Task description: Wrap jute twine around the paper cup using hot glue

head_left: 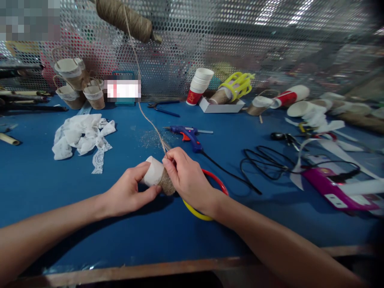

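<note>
My left hand (129,194) is closed round a white paper cup (153,172) lying on its side, part of it wrapped in brown jute twine. My right hand (186,176) pinches the twine (148,120) against the cup's wrapped end. The twine runs up and back to a big spool (126,18) hanging over the table. Under my right wrist lie scissors with a red and yellow handle (214,182). A blue glue gun (187,134) rests just beyond my hands on the blue table (36,180).
White lace scraps (82,138) lie at the left. Twine-wrapped cups (76,82) stand at the back left, a stack of paper cups (199,86) and a yellow frame (238,85) at the back. Black cable (264,162), a pink tool (333,186) and paper strips lie at the right.
</note>
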Motion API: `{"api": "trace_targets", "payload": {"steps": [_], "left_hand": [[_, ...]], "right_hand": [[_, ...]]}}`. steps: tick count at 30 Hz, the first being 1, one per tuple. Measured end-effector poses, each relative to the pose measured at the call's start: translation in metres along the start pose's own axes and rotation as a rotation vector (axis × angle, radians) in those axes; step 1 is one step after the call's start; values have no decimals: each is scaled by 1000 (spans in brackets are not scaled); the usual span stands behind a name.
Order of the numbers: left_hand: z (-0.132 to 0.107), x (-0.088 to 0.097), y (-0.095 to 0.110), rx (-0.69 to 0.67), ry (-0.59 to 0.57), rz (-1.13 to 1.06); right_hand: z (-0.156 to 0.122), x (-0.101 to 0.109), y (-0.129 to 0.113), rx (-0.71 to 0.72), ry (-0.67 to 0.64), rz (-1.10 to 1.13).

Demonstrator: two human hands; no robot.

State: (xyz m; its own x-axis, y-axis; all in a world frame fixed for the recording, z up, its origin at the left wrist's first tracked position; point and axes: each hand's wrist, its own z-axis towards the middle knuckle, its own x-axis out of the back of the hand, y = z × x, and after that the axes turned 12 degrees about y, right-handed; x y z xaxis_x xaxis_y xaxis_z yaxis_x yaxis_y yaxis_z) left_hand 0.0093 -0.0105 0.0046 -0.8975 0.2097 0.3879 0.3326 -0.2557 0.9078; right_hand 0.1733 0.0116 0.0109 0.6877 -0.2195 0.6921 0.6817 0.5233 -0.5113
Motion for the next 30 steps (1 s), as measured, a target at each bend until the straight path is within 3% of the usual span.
{"api": "trace_targets", "payload": {"steps": [5,9,13,15,17,30], "left_hand": [[-1,1,2,57,1,-23],[-1,4,2,124,6,-196],[6,10,-5,132,269,-426],[13,14,-11,104,432,-417],[19,17,-17,104,490,-392],[23,22,-16,189,388,-219]], "right_hand": [[0,0,0,-71,-54,8],[3,1,4,-100,-40,38],[9,4,8,-124,17,61],[11,5,11,-140,38,73],[13,5,12,-157,44,79],[11,3,14,-117,81,61]]}}
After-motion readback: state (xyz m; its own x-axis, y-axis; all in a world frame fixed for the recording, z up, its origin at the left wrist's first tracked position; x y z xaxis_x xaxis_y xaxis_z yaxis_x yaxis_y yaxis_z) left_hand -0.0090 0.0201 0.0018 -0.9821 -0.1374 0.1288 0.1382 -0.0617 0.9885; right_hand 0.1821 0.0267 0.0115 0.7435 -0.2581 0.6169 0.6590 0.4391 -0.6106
